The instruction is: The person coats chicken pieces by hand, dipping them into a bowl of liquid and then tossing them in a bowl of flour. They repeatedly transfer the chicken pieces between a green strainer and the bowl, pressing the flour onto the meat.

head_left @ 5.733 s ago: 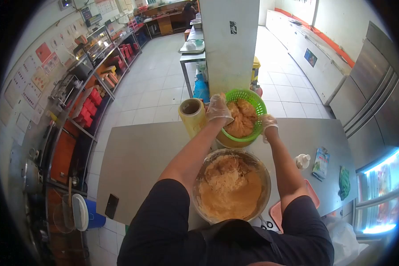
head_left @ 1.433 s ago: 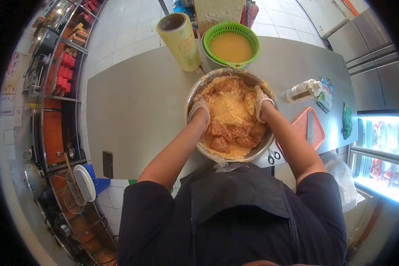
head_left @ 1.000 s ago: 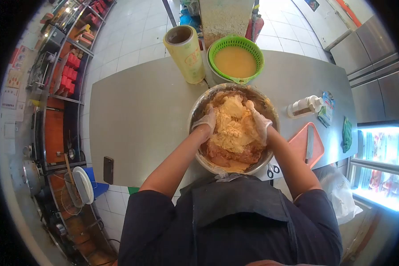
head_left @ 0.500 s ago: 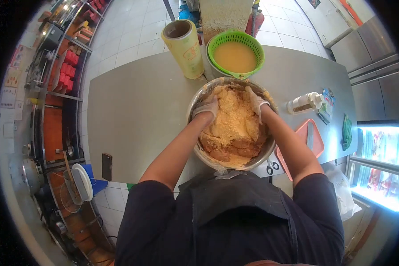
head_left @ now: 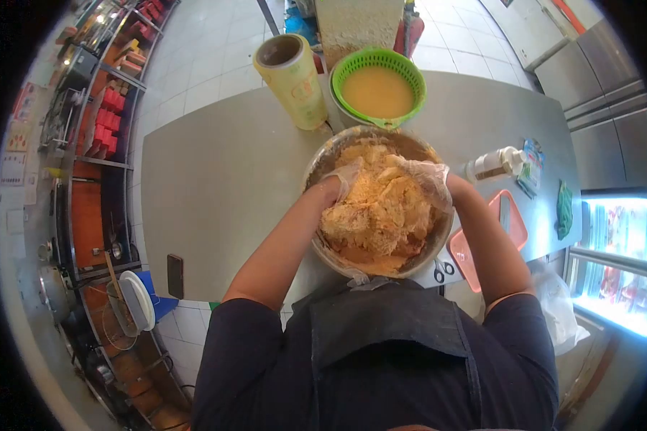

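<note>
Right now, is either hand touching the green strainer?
No, the left hand and right hand are both in the metal bowl of floured pieces, and the green strainer stands beyond it.

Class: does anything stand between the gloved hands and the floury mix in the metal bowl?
Nothing visible does. Left hand and right hand are both inside the metal bowl, touching the floury mix through thin gloves.

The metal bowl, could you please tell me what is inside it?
Heaped flour-coated pieces fill the metal bowl, with the gloved left hand and right hand on them. Its bottom is covered.
</note>
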The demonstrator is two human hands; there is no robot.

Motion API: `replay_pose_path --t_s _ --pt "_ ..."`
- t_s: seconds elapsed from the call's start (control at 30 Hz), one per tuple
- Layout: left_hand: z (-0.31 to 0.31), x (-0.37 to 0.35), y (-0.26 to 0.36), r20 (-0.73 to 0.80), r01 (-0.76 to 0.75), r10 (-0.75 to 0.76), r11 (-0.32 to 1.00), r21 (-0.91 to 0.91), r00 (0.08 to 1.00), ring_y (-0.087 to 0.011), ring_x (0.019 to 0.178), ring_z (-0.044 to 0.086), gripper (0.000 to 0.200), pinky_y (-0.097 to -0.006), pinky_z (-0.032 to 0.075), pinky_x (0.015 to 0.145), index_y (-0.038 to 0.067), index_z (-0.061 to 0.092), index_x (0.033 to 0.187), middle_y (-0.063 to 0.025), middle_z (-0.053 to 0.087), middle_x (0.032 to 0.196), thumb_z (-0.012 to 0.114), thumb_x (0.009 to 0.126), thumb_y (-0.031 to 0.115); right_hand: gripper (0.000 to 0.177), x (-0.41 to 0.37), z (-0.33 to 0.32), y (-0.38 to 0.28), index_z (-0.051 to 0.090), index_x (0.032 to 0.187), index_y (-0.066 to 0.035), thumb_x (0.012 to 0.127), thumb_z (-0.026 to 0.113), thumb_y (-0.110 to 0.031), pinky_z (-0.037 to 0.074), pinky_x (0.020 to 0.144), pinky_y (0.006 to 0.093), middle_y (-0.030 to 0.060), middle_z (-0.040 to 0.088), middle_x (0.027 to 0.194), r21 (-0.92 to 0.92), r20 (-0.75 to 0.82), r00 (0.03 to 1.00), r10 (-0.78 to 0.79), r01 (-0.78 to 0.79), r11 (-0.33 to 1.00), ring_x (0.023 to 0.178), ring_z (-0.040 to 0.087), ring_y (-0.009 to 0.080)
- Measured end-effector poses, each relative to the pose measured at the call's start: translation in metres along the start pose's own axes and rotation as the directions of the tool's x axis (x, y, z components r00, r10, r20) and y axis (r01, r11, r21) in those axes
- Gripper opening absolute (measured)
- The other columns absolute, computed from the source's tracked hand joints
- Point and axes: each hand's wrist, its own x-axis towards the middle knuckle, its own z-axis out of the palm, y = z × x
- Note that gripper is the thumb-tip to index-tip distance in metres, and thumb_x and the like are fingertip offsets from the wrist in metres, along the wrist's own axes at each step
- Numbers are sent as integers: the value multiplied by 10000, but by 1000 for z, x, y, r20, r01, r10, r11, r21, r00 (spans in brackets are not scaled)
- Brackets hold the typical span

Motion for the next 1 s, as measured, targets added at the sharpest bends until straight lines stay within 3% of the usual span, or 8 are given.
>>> replay_pose_path --t_s 0.13,0.17,0.3,0.43,0.53,0.63,0.73,1.0 --pt "13 -55 21 -243 19 29 981 193 970 -291 1374 461 642 -453 383 1115 109 362 1574 -112 427 1574 406 1056 486 603 -13 38 -82 553 1397 -85 975 541 -514 453 1026 410 124 577 1389 32 -348 884 314 -323 946 1229 546 228" --pt "10 -58 17 -274 20 0 997 71 962 -286 1400 432 659 -431 353 1140 98 350 1578 -119 403 1591 388 1060 505 515 -10 40 -86 593 1342 -92 997 518 -467 453 1027 380 126 591 1358 85 -472 777 416 -429 899 1206 554 231" --pt "4 -55 -9 -349 31 -121 967 -253 929 -273 1370 444 673 -400 355 1133 82 376 1553 -125 426 1549 358 1066 546 632 26 15 27 545 1416 -85 988 501 -548 451 1019 416 137 584 1379 -3 -544 730 415 -496 868 1194 566 275" --pt "15 -36 -48 -385 20 -183 920 -392 905 -271 1256 544 648 -417 449 1050 88 444 1508 -113 531 1445 380 1059 551 738 41 23 71 506 1454 -71 970 491 -627 432 1049 441 143 556 1425 576 -384 661 644 -374 727 1263 520 302" --pt "18 -18 -78 -408 -59 -148 889 -454 901 -274 1247 553 650 -418 464 1038 81 448 1503 -116 539 1438 402 1054 548 818 53 33 89 477 1483 -60 956 484 -686 417 1071 460 148 536 1459 778 -224 738 637 -257 573 1314 486 322" --pt "28 -14 -78 -359 -70 -183 806 -587 915 -274 1223 567 645 -421 482 1017 77 462 1488 -117 553 1414 419 1050 549 899 64 45 90 448 1511 -49 942 477 -745 403 1094 479 153 515 1493 820 -198 750 631 -227 526 1366 451 342" --pt "39 -23 -58 -256 -28 -219 707 -706 941 -275 1198 581 641 -425 500 995 73 477 1473 -117 568 1390 436 1046 550 649 58 58 52 625 1345 -127 991 484 -652 566 856 450 111 717 1192 772 -274 654 705 -288 567 986 698 258" --pt "31 -40 -36 -283 -63 -87 875 -481 955 -284 1217 566 654 -424 455 1064 76 420 1512 -125 575 1391 487 1027 510 765 10 72 -10 604 1349 -118 908 559 -741 549 943 433 94 693 1210 870 -194 800 568 -127 476 1066 675 284"
